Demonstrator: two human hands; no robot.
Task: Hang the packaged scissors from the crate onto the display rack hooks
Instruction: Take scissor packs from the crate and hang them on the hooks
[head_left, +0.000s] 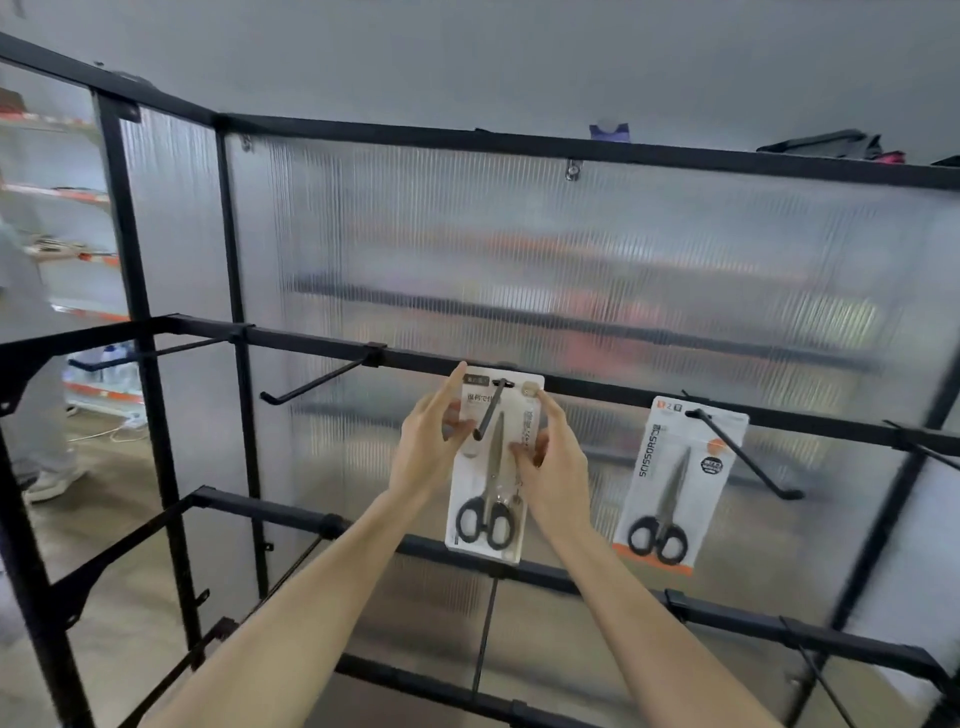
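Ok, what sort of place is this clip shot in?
Probably a shop or a mock retail set-up. A black display rack carries peg hooks, two packs of scissors hang on it, and stocked store shelving stands off to the left.

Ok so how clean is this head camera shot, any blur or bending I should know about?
Head view: wide-angle bending curves the rack's top bar; the edges smear with motion blur, worst at right; shelves behind the ribbed panel are only hazy bands. The centre is sharper: both hands on the scissors pack, print partly legible; soft, even light.
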